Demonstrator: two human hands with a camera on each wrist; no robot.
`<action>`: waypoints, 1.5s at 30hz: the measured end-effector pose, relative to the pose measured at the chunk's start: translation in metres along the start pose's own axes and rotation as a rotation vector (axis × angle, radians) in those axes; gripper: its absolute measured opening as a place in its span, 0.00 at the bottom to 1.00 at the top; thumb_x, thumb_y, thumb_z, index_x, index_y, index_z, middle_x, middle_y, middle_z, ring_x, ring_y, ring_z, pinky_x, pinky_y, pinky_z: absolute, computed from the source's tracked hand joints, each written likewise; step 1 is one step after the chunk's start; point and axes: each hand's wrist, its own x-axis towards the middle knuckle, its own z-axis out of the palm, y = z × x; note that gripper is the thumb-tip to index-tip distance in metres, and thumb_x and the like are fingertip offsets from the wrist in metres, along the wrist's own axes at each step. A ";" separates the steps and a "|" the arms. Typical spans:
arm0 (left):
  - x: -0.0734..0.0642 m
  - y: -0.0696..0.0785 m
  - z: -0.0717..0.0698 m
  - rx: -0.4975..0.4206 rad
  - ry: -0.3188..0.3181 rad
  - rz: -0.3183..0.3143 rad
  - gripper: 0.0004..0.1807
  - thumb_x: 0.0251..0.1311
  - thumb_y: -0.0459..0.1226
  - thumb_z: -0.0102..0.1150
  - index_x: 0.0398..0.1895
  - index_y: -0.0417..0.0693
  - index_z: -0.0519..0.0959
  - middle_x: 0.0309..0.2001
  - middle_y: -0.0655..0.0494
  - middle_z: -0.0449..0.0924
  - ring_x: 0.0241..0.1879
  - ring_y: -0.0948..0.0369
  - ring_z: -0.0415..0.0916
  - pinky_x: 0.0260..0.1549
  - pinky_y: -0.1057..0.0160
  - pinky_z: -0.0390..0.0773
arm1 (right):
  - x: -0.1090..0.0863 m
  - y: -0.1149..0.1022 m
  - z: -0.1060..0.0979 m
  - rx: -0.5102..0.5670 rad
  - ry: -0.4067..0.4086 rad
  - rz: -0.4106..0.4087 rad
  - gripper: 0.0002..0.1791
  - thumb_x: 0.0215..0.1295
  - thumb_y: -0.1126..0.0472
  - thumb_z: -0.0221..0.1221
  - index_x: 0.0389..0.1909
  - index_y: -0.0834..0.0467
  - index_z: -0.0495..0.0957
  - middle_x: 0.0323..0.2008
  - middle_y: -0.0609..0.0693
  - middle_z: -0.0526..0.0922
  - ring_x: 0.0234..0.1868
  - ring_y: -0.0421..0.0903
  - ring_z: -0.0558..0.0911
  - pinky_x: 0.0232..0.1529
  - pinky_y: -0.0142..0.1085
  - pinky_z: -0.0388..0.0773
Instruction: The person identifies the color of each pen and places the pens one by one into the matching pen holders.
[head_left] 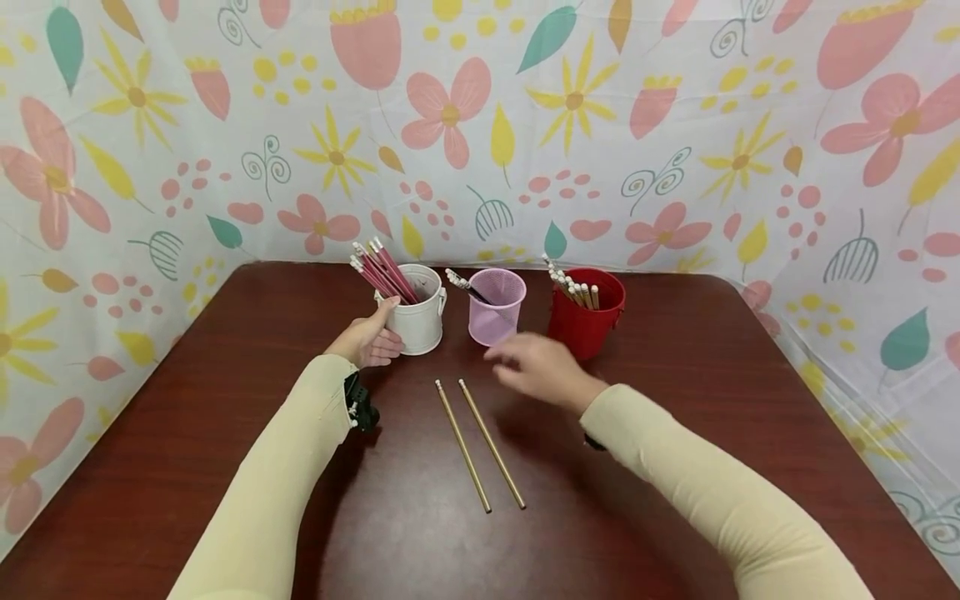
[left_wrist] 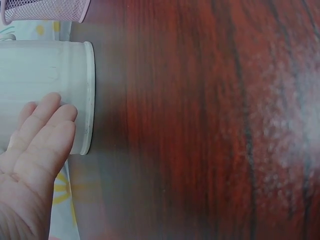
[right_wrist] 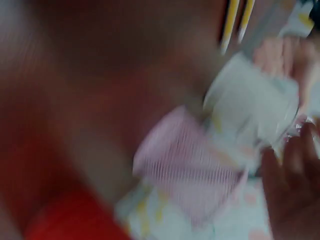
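Observation:
At the left, a white bucket point(head_left: 417, 329) holds several dark pink pencils point(head_left: 386, 273) leaning left. My left hand point(head_left: 369, 335) touches the bucket's left side, thumb near the rim. Its fingers lie nearly straight along the wall in the left wrist view. My right hand point(head_left: 543, 368), blurred, hovers in front of a pink mesh cup point(head_left: 497, 321) and a red bucket point(head_left: 585, 329), with nothing visible in its loosely bent fingers. Black-and-white pencils point(head_left: 467, 287) lean in the mesh cup; several white-ended pencils point(head_left: 572, 285) stand in the red bucket. Two gold pencils point(head_left: 462, 446) lie side by side on the table.
The dark brown wooden table point(head_left: 187, 433) reaches back to a flower-patterned cloth point(head_left: 480, 125). The three containers stand in a row near its back edge. A small black device point(head_left: 362, 404) sits at my left wrist.

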 end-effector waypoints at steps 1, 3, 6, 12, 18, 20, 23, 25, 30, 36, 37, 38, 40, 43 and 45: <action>0.000 0.000 0.000 0.002 0.000 0.000 0.46 0.61 0.65 0.41 0.53 0.25 0.70 0.53 0.34 0.75 0.57 0.44 0.71 0.57 0.51 0.70 | 0.000 -0.005 0.006 0.028 -0.110 0.062 0.11 0.56 0.63 0.61 0.41 0.56 0.84 0.34 0.47 0.84 0.35 0.44 0.80 0.35 0.38 0.78; 0.000 0.000 0.001 0.006 0.001 0.000 0.46 0.62 0.65 0.40 0.53 0.25 0.70 0.53 0.34 0.75 0.57 0.44 0.71 0.57 0.51 0.70 | 0.000 -0.016 0.017 0.063 -0.299 0.180 0.10 0.57 0.59 0.60 0.39 0.54 0.85 0.35 0.43 0.84 0.36 0.41 0.81 0.36 0.38 0.78; -0.001 0.001 0.001 0.018 0.005 0.003 0.47 0.62 0.65 0.40 0.54 0.25 0.69 0.53 0.34 0.74 0.57 0.44 0.71 0.57 0.51 0.70 | 0.001 -0.030 0.032 0.029 -0.457 0.307 0.05 0.55 0.56 0.62 0.30 0.49 0.85 0.28 0.40 0.83 0.29 0.39 0.79 0.29 0.39 0.77; -0.001 0.002 0.001 -0.001 0.012 -0.009 0.47 0.62 0.65 0.40 0.54 0.25 0.69 0.55 0.33 0.73 0.58 0.44 0.71 0.58 0.51 0.70 | 0.007 -0.046 0.055 -0.127 -0.479 0.446 0.08 0.53 0.55 0.64 0.26 0.56 0.80 0.22 0.47 0.79 0.23 0.45 0.76 0.22 0.43 0.74; -0.001 0.001 0.000 -0.003 0.012 -0.003 0.45 0.62 0.65 0.40 0.51 0.26 0.70 0.55 0.33 0.73 0.57 0.44 0.71 0.57 0.51 0.71 | 0.008 -0.052 0.063 -0.157 -0.444 0.468 0.19 0.52 0.62 0.65 0.43 0.65 0.71 0.29 0.57 0.81 0.28 0.54 0.81 0.25 0.48 0.78; -0.001 0.001 0.000 0.001 0.013 0.003 0.45 0.62 0.65 0.40 0.51 0.26 0.71 0.54 0.33 0.74 0.57 0.44 0.72 0.57 0.51 0.71 | 0.010 -0.051 0.064 -0.124 -0.433 0.475 0.21 0.50 0.67 0.64 0.45 0.67 0.70 0.30 0.58 0.81 0.27 0.54 0.80 0.25 0.47 0.78; 0.000 0.001 -0.001 0.006 0.011 0.004 0.45 0.61 0.66 0.40 0.51 0.26 0.71 0.52 0.34 0.74 0.56 0.44 0.72 0.57 0.51 0.71 | 0.013 -0.048 0.064 -0.061 -0.428 0.487 0.28 0.48 0.71 0.64 0.51 0.72 0.67 0.31 0.61 0.81 0.27 0.53 0.80 0.27 0.45 0.77; 0.001 0.001 -0.002 0.011 0.006 0.005 0.46 0.61 0.66 0.40 0.51 0.26 0.70 0.52 0.34 0.74 0.56 0.45 0.72 0.57 0.51 0.71 | 0.015 -0.046 0.065 -0.033 -0.432 0.508 0.31 0.47 0.71 0.66 0.53 0.73 0.66 0.32 0.62 0.81 0.27 0.53 0.79 0.28 0.44 0.77; 0.001 -0.001 -0.002 0.020 -0.006 0.006 0.47 0.61 0.66 0.40 0.53 0.26 0.70 0.54 0.34 0.74 0.56 0.45 0.72 0.56 0.51 0.71 | 0.016 -0.042 0.066 -0.052 -0.453 0.557 0.19 0.46 0.68 0.68 0.36 0.65 0.70 0.28 0.56 0.78 0.26 0.52 0.78 0.25 0.45 0.77; -0.001 -0.001 -0.001 0.010 -0.010 0.006 0.46 0.61 0.66 0.40 0.52 0.26 0.70 0.50 0.35 0.76 0.56 0.44 0.72 0.56 0.51 0.71 | 0.018 -0.042 0.061 -0.122 -0.484 0.540 0.13 0.43 0.65 0.68 0.17 0.57 0.71 0.19 0.49 0.74 0.22 0.48 0.74 0.20 0.44 0.74; -0.001 0.000 -0.001 0.012 -0.012 0.010 0.46 0.61 0.66 0.40 0.52 0.26 0.70 0.50 0.35 0.75 0.56 0.44 0.72 0.57 0.51 0.71 | 0.019 -0.042 0.060 -0.126 -0.490 0.537 0.13 0.43 0.64 0.68 0.16 0.56 0.71 0.19 0.48 0.74 0.21 0.47 0.74 0.19 0.44 0.74; 0.000 0.000 -0.002 0.009 -0.012 0.011 0.47 0.61 0.66 0.40 0.53 0.26 0.70 0.50 0.35 0.75 0.56 0.44 0.72 0.57 0.51 0.71 | 0.021 -0.042 0.058 -0.125 -0.503 0.536 0.14 0.44 0.63 0.69 0.15 0.55 0.71 0.19 0.48 0.74 0.21 0.47 0.73 0.19 0.43 0.73; 0.000 0.000 -0.002 0.006 -0.011 0.008 0.47 0.61 0.66 0.40 0.54 0.25 0.69 0.52 0.34 0.75 0.57 0.44 0.71 0.57 0.50 0.70 | 0.023 -0.041 0.055 -0.126 -0.532 0.534 0.15 0.46 0.60 0.69 0.14 0.54 0.71 0.18 0.47 0.73 0.22 0.46 0.72 0.20 0.42 0.72; 0.001 0.001 -0.002 0.010 -0.016 0.001 0.48 0.62 0.66 0.39 0.56 0.25 0.68 0.55 0.33 0.73 0.58 0.44 0.70 0.58 0.51 0.70 | 0.027 -0.039 0.049 -0.091 -0.561 0.526 0.16 0.50 0.59 0.67 0.12 0.53 0.70 0.16 0.46 0.70 0.20 0.44 0.70 0.18 0.39 0.69; 0.000 0.000 -0.002 0.019 -0.021 0.002 0.48 0.62 0.66 0.39 0.56 0.25 0.68 0.56 0.33 0.72 0.58 0.44 0.70 0.58 0.51 0.69 | 0.029 -0.038 0.045 -0.059 -0.569 0.498 0.16 0.52 0.61 0.65 0.11 0.53 0.70 0.15 0.44 0.68 0.19 0.42 0.68 0.18 0.36 0.65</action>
